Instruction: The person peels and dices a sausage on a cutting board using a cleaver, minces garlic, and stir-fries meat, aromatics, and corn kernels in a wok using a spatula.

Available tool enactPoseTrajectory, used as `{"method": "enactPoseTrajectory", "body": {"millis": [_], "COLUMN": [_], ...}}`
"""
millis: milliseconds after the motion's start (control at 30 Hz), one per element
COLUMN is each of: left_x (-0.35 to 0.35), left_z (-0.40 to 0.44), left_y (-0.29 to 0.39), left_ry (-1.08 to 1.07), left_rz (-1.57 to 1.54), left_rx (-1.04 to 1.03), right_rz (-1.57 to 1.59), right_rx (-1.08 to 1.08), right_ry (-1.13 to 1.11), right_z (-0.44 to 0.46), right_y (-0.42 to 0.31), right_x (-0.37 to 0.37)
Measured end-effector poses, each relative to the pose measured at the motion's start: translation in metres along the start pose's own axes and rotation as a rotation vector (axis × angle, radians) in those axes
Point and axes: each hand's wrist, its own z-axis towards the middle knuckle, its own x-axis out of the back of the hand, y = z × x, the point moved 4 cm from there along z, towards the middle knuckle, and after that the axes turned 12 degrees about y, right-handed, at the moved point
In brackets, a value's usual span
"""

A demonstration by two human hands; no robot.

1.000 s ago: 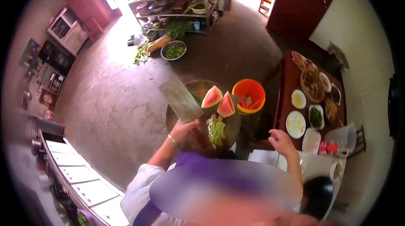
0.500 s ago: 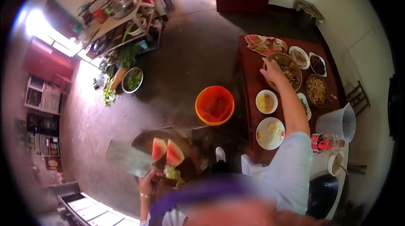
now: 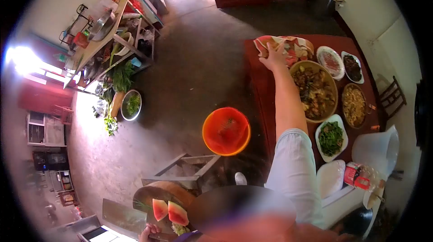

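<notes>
In my left hand (image 3: 150, 230), low at the left, is the handle of a wide-bladed cleaver (image 3: 124, 216). Its blade lies beside a round wooden chopping board (image 3: 180, 191), where two red watermelon wedges (image 3: 177, 214) rest. Pale chopped greens (image 3: 180, 229) lie close to the wedges. My right hand (image 3: 272, 58) reaches across the red table with fingers spread over a red-and-white patterned bundle (image 3: 295, 48), perhaps a bag or cloth; its fingertips appear to touch it. Beside my right forearm stands a large bowl of cooked food (image 3: 315, 92).
An orange bucket (image 3: 226, 131) stands on the floor, with a wooden stool frame (image 3: 187, 169) below it. Several dishes, including leafy greens (image 3: 331, 138) and noodle-like food (image 3: 354, 105), share the red table (image 3: 257, 84). A bottle (image 3: 361, 176) and a translucent tub (image 3: 375, 147) sit nearer me.
My right hand has moved from the large bowl's edge to the patterned bundle. My left hand still holds the cleaver. The view has shifted, and my right arm now covers two small bowls.
</notes>
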Motion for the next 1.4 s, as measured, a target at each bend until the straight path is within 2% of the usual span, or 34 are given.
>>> {"method": "enactPoseTrajectory", "body": {"millis": [33,167,267,300,333,400,433,500,533,567,667,700,733,767,833,900,967,1033,1067,1100,1133,1200,1267,1300,1367,1400], "left_x": [-0.007,-0.033,-0.032,-0.039,-0.044,-0.031,-0.023,-0.044,-0.059,-0.066,-0.093,-0.097,-0.093,-0.093,-0.085,-0.068,-0.052,-0.035,-0.024,-0.018,-0.010,0.011,0.033,0.043,0.067,0.074], "left_z": [-0.001,-0.010,-0.013,-0.015,-0.014,-0.007,-0.001,0.028,0.030,0.029,-0.015,-0.034,-0.050,-0.060,-0.074,-0.083,-0.091,-0.094,-0.095,-0.096,-0.097,-0.095,-0.088,-0.085,-0.075,-0.076], "left_y": [0.002,0.015,0.017,0.020,0.020,0.010,0.009,0.024,0.033,0.037,0.035,0.032,0.032,0.032,0.030,0.026,0.023,0.022,0.020,0.021,0.021,0.018,0.015,0.014,0.009,0.011], "left_ry": [0.150,0.131,0.139,0.140,0.134,0.037,-0.007,-0.562,-0.839,-0.708,-0.301,-0.155,-0.001,0.000,0.007,-0.025,-0.042,-0.085,-0.133,-0.165,-0.201,-0.234,-0.304,-0.346,-0.413,-0.460], "left_rz": [-0.025,-0.069,-0.049,-0.046,-0.044,-0.028,-0.019,0.024,0.042,0.031,0.000,-0.015,-0.030,-0.041,-0.058,-0.062,-0.066,-0.061,-0.058,-0.047,-0.038,-0.033,-0.037,-0.042,-0.040,-0.025], "left_rx": [-0.028,-0.034,-0.036,-0.014,0.008,0.094,0.132,0.090,0.067,0.020,-0.121,-0.168,-0.213,-0.228,-0.250,-0.243,-0.235,-0.252,-0.268,-0.278,-0.285,-0.298,-0.298,-0.285,-0.280,-0.280], "right_rz": [-0.023,-0.179,-0.141,-0.138,-0.189,-0.203,-0.130,-0.031,-0.115,-0.045,0.619,0.780,0.850,0.919,1.103,1.325,1.348,1.406,1.424,1.365,1.361,1.434,1.377,1.294,1.417,1.483], "right_rx": [-0.021,-0.135,0.010,0.084,0.272,0.295,0.368,0.486,0.461,0.488,0.194,0.341,0.269,0.197,0.050,-0.111,-0.194,-0.075,-0.093,-0.071,-0.082,-0.024,0.084,-0.313,-0.341,-0.413], "right_ry": [-0.001,0.042,0.194,0.166,0.163,0.091,0.140,0.168,0.138,0.102,-0.362,-0.287,-0.346,-0.406,-0.568,-0.762,-0.699,-0.635,-0.738,-0.723,-0.611,-0.646,-0.348,-0.274,-0.176,-0.128], "right_z": [0.009,0.012,0.025,0.021,0.018,-0.004,-0.018,-0.047,-0.076,-0.084,-0.113,-0.115,-0.115,-0.114,-0.141,-0.175,-0.206,-0.240,-0.245,-0.253,-0.262,-0.308,-0.360,-0.388,-0.473,-0.500], "right_y": [0.008,0.006,0.017,0.014,0.004,-0.016,-0.024,-0.039,-0.057,-0.057,-0.061,-0.061,-0.058,-0.058,-0.067,-0.084,-0.092,-0.097,-0.091,-0.084,-0.075,-0.070,-0.054,-0.037,-0.039,-0.015], "right_x": [-0.011,-0.019,-0.039,-0.035,-0.036,-0.035,-0.043,-0.054,-0.019,-0.034,-0.039,-0.046,-0.047,-0.047,-0.027,0.047,0.092,0.140,0.142,0.151,0.157,0.208,0.254,0.269,0.325,0.335]}}
